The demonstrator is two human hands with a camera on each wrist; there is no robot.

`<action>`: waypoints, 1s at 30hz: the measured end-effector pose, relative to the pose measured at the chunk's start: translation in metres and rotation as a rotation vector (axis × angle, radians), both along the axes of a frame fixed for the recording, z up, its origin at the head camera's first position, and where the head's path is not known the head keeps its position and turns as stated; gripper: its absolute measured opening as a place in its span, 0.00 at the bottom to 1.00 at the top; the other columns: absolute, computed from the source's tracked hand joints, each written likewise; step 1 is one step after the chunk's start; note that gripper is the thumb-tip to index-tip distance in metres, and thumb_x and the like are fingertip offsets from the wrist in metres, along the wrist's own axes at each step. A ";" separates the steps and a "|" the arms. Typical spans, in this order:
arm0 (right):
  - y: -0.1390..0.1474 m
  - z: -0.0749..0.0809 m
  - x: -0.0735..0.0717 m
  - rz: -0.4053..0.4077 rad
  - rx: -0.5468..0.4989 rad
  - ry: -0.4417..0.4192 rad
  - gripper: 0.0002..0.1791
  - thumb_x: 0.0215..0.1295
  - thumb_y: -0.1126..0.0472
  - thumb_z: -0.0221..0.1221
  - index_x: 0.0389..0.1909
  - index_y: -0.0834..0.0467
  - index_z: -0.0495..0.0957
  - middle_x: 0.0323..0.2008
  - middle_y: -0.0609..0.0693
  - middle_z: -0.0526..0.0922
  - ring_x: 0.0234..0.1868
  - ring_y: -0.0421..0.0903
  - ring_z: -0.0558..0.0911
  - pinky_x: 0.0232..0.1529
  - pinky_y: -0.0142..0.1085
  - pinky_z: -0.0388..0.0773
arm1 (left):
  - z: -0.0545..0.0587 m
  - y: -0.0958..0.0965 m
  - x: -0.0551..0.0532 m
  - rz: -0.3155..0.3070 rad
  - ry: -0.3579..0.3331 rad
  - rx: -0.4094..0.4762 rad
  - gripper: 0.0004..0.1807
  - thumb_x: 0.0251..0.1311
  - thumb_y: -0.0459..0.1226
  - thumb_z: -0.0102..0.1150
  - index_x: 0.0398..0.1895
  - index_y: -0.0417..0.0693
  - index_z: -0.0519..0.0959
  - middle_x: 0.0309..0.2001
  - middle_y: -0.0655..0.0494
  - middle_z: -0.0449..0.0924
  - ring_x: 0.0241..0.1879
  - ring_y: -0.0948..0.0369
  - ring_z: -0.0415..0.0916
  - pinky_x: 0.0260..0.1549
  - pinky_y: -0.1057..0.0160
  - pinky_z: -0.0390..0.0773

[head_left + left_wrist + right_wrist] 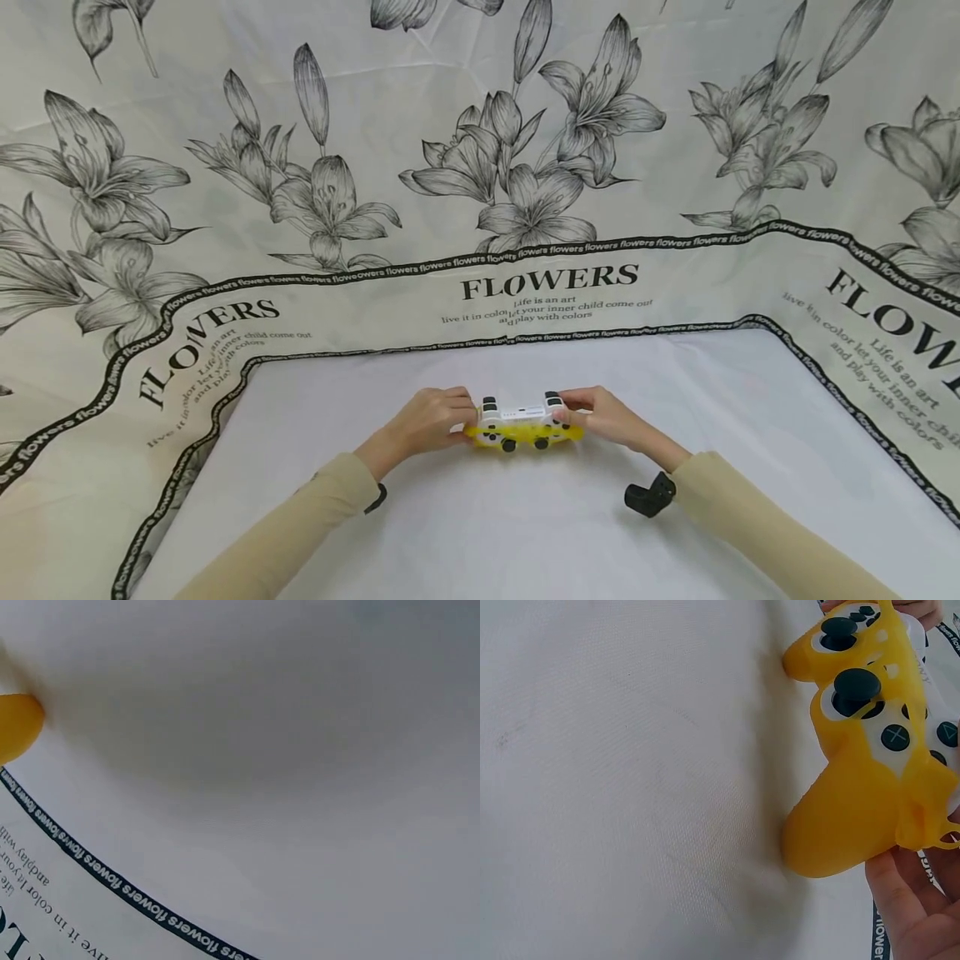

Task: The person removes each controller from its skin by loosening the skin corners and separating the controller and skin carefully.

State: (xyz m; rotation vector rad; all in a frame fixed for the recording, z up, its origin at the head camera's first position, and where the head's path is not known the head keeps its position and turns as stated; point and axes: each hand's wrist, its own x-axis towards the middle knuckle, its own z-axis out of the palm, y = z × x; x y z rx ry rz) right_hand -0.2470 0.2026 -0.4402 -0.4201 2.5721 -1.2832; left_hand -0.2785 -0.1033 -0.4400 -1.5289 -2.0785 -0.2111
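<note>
A white game controller [522, 412] with dark thumbsticks and buttons is held between the two hands, its trigger side facing away. A yellow silicone cover [855, 817] wraps its handles and lower face, while the white upper part and shoulder buttons show bare. Part of the cover is bunched and folded over the button area near the right hand. My left hand [435, 422] grips the left end. At the opposite end, my right hand [603, 415] holds the controller and cover with thumb and fingers. In the left wrist view only a yellow handle tip [19, 726] shows.
A white cloth [480, 533] covers the table under the hands. Behind and at both sides rises a fabric wall [375, 312] printed with flowers and lettering. A black strap mount [651, 495] sits at the right wrist.
</note>
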 end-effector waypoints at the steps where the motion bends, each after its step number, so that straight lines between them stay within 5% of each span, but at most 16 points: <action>1: 0.000 0.000 -0.001 0.000 0.004 0.002 0.28 0.68 0.52 0.56 0.60 0.69 0.71 0.54 0.62 0.80 0.62 0.63 0.73 0.62 0.56 0.69 | -0.001 0.000 -0.001 0.025 0.020 -0.013 0.15 0.39 0.48 0.77 0.22 0.56 0.77 0.29 0.67 0.82 0.33 0.68 0.76 0.29 0.76 0.76; 6: 0.000 0.002 -0.004 -0.001 0.016 0.010 0.29 0.69 0.51 0.55 0.61 0.70 0.70 0.57 0.64 0.78 0.63 0.64 0.72 0.62 0.55 0.69 | -0.003 0.001 0.000 0.172 0.017 -0.019 0.17 0.35 0.52 0.78 0.22 0.58 0.79 0.28 0.68 0.83 0.31 0.68 0.75 0.22 0.74 0.73; 14: 0.000 0.000 -0.005 0.003 0.016 0.001 0.29 0.68 0.51 0.55 0.60 0.70 0.71 0.56 0.64 0.79 0.60 0.62 0.75 0.60 0.53 0.72 | -0.012 -0.003 0.009 0.321 -0.287 -0.037 0.19 0.35 0.53 0.78 0.25 0.58 0.78 0.30 0.69 0.82 0.25 0.69 0.68 0.15 0.77 0.56; 23: 0.004 0.005 -0.010 -0.023 0.053 -0.013 0.32 0.68 0.50 0.55 0.61 0.73 0.68 0.58 0.68 0.76 0.61 0.64 0.74 0.61 0.55 0.70 | -0.009 -0.013 0.013 0.297 -0.430 -0.146 0.20 0.42 0.52 0.74 0.39 0.60 0.81 0.46 0.69 0.83 0.44 0.67 0.78 0.33 0.70 0.76; 30: 0.002 0.001 -0.012 -0.002 0.009 -0.053 0.33 0.67 0.50 0.56 0.61 0.73 0.68 0.57 0.67 0.77 0.60 0.62 0.75 0.60 0.53 0.72 | -0.002 -0.021 0.017 0.302 -0.495 -0.209 0.17 0.50 0.51 0.70 0.42 0.60 0.81 0.49 0.67 0.82 0.43 0.64 0.79 0.33 0.69 0.76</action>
